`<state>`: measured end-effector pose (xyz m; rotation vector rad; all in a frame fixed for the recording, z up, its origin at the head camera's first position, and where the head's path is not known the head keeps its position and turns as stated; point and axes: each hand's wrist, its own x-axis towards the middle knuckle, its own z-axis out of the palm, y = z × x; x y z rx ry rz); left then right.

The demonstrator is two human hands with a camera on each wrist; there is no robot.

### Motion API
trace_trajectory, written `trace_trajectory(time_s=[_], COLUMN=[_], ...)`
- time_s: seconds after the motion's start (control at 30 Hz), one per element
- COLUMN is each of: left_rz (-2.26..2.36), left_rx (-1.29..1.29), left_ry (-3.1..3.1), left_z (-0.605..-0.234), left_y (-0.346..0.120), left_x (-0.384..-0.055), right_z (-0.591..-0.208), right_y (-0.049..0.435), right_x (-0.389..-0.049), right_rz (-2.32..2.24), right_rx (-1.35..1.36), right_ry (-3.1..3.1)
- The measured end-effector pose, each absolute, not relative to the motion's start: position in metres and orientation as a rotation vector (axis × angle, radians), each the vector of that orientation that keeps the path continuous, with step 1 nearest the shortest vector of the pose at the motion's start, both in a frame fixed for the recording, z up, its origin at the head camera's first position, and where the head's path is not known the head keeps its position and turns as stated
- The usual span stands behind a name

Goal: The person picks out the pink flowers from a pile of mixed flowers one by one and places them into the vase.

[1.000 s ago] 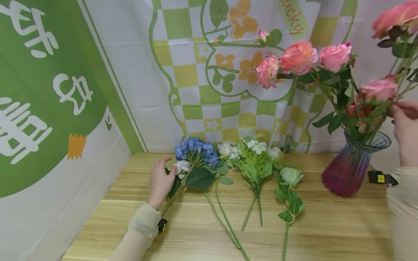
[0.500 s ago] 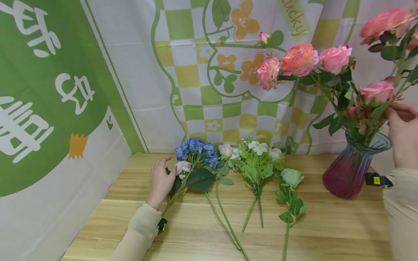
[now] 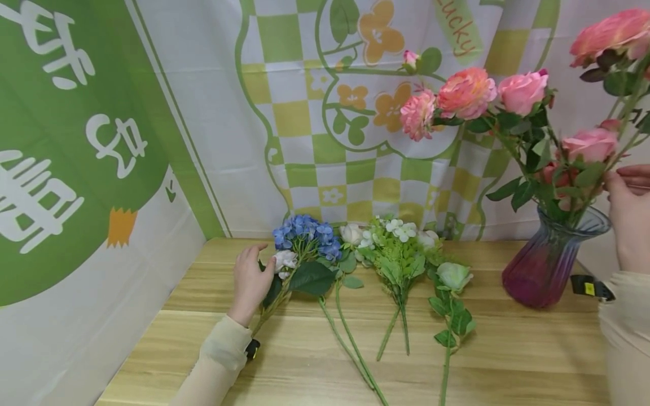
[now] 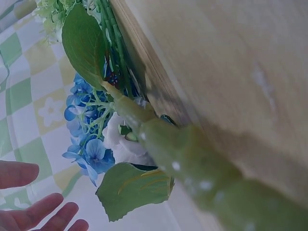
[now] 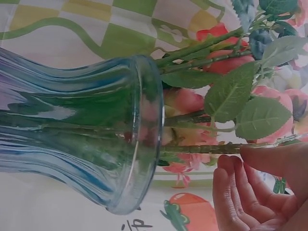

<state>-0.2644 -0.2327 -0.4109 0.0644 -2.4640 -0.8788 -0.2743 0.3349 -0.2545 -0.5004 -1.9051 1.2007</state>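
My right hand (image 3: 629, 211) pinches a flower stem (image 5: 207, 148) between thumb and fingers, just above the rim of a blue-to-magenta glass vase (image 3: 538, 276). The stem runs down into the vase among other pink roses (image 3: 523, 92). A large coral-pink bloom (image 3: 611, 36) leans at the upper right. On the table, my left hand (image 3: 251, 282) hovers by a blue hydrangea (image 3: 307, 234) and a white flower (image 3: 285, 260). Its fingers (image 4: 48, 208) are spread and relaxed, apart from the petals. A thick green stem (image 4: 192, 161) crosses the left wrist view, blurred by closeness.
A white-flowered green bunch (image 3: 393, 254) and a pale green rose (image 3: 453, 275) lie mid-table, stems toward the front. A cream rose (image 3: 350, 232) sits beside the hydrangea. Behind the wooden table (image 3: 315, 361) hangs a checked cloth (image 3: 360, 175); a green-and-white cloth covers the left.
The right hand shifted slightly left, then back right, and the coral-pink bloom at the upper right swayed with it. The left hand and the flowers on the table stay in place.
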Motion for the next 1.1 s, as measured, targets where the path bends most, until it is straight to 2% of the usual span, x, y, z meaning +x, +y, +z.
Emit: trace_trajectory(time_s=[0.4, 1.1], left_rz=[-0.89, -0.874], left_rx=[0.033, 0.014], left_ry=[-2.46, -2.431], left_z=[-0.404, -0.408], left_y=[-0.222, -0.218], left_x=[-0.265, -0.266], right_z=[-0.256, -0.269], right_y=[0.318, 0.328], right_x=[-0.252, -0.282], right_rz=[1.079, 0.962], right_rx=[-0.555, -0.536], right_ry=[-1.97, -2.145])
